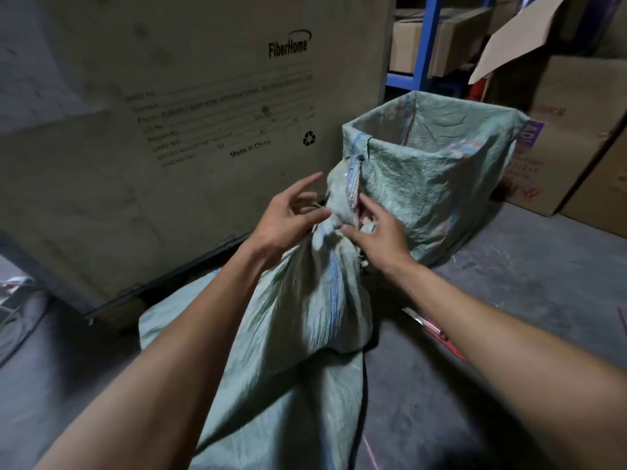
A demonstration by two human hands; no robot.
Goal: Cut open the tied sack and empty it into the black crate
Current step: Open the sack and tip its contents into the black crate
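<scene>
The tied sack is green woven plastic with a blue stripe and stands upright on the floor in front of me. Its neck is bunched and bound with a thin string. My left hand is at the left of the neck, thumb and curled fingers pinching the string, the other fingers spread. On the right side, my right hand grips the bunched cloth between thumb and forefinger. Just behind stands an open square container draped in the same green cloth; no black surface of it shows.
A large FiberHome cardboard box walls off the left and back. Cardboard cartons and blue shelving stand at the back right. A red-handled tool lies on the grey floor under my right forearm. Dark clutter sits at the far left.
</scene>
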